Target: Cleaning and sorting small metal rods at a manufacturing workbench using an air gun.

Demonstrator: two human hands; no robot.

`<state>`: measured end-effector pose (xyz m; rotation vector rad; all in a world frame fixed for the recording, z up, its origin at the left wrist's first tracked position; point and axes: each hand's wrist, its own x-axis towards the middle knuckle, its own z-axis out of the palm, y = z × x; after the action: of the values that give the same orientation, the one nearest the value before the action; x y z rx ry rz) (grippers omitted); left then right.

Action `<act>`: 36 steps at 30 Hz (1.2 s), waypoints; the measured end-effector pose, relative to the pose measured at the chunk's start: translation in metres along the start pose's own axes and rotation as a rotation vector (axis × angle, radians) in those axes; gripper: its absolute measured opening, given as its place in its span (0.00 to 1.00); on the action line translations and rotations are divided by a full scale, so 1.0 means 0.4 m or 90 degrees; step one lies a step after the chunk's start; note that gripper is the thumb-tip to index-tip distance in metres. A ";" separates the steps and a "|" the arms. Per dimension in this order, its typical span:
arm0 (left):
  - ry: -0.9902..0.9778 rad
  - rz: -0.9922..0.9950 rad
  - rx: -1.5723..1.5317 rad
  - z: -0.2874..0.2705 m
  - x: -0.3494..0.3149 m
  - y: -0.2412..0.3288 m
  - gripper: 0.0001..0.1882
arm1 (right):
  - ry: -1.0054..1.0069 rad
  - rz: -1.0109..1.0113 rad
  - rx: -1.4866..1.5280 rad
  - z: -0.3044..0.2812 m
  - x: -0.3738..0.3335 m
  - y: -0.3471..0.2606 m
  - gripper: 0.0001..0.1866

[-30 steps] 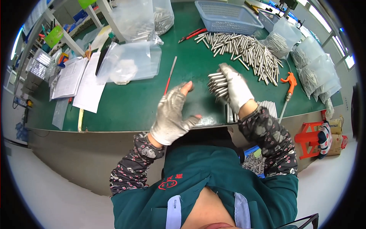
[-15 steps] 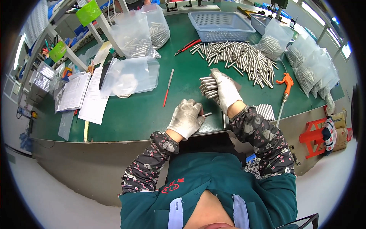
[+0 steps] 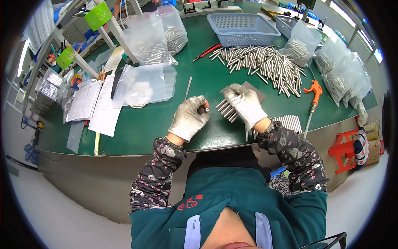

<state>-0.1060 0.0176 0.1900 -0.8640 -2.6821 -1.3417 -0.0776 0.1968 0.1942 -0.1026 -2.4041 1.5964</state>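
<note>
My left hand point(image 3: 187, 119), in a worn whitish glove, pinches a metal pin point(image 3: 207, 110) between thumb and fingers; only the pin's end shows. To its right, my gloved right hand point(image 3: 245, 107) is closed over a bundle of steel pins point(image 3: 226, 111), whose ends stick out toward the left. A flat grey plate point(image 3: 255, 91) shows just beyond the right hand. Beside my right wrist, a row of pins point(image 3: 290, 123) lies side by side, partly hidden by the sleeve. A slim tool's grey blade point(image 3: 188, 87) extends beyond my left hand.
A heap of loose pins point(image 3: 265, 66) spreads before a blue basket point(image 3: 243, 31). Bags of pins point(image 3: 340, 76) stand at right, others point(image 3: 147, 43) at far left. An orange air gun point(image 3: 316, 90), pliers point(image 3: 207, 52), a plastic bag point(image 3: 145, 85) and papers point(image 3: 85, 101) lie around.
My left hand has moved left and a little away, over the slim tool's red handle, turning its pin end-on. The bundle in my right hand has tilted and come lower.
</note>
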 end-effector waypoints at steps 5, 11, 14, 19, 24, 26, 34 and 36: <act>-0.065 0.011 0.009 0.032 0.001 -0.044 0.11 | -0.027 -0.404 -0.391 0.010 -0.024 0.005 0.10; -0.019 0.073 -0.025 0.063 -0.005 -0.090 0.16 | -0.111 -0.432 -0.494 0.014 -0.036 0.006 0.12; -0.048 0.093 0.002 0.062 0.000 -0.080 0.14 | -0.131 -0.425 -0.495 0.015 -0.035 0.013 0.12; -0.120 0.187 0.170 0.066 -0.008 -0.082 0.09 | -0.147 -0.396 -0.492 0.016 -0.041 -0.001 0.13; -0.135 0.123 0.175 0.054 -0.007 -0.042 0.11 | -0.147 -0.454 -0.463 0.020 -0.024 0.005 0.09; -0.103 0.145 0.206 0.051 -0.004 -0.034 0.14 | -0.056 -0.399 -0.343 0.013 -0.011 0.024 0.04; -0.003 0.172 -0.183 0.093 -0.037 -0.033 0.67 | 0.040 0.282 0.513 0.032 0.002 -0.017 0.07; 0.074 0.105 -0.602 0.134 -0.047 0.036 0.68 | 0.016 0.351 0.578 0.065 -0.022 -0.027 0.07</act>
<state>-0.0714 0.0556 0.1623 -0.9446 -1.7449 -2.5245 -0.0747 0.1673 0.1929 -0.6304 -1.4667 2.7286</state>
